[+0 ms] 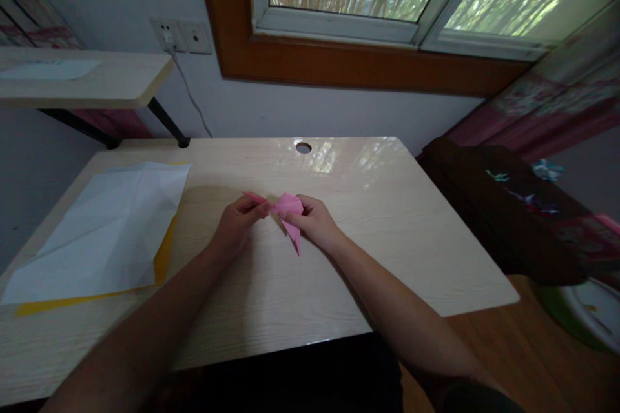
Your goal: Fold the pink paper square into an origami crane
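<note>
A pink folded-paper figure (289, 202) with pointed ends is held between my two hands over the middle of the desk. My left hand (238, 219) pinches its narrow left part, and one thin tip sticks out past the fingers. On the other side my right hand (314, 218) grips the wider part between thumb and fingers. A long pink point hangs down toward me between the hands. Fingers cover some of the folds, so the figure's full shape cannot be made out.
White creased paper (111, 226) lies over a yellow sheet (165, 251) on the desk's left. A raised shelf (140, 80) stands behind it. The pale desk (387, 239) has a round cable hole (303, 148). Small folded-paper pieces (547, 170) rest on dark furniture (484, 206) at right.
</note>
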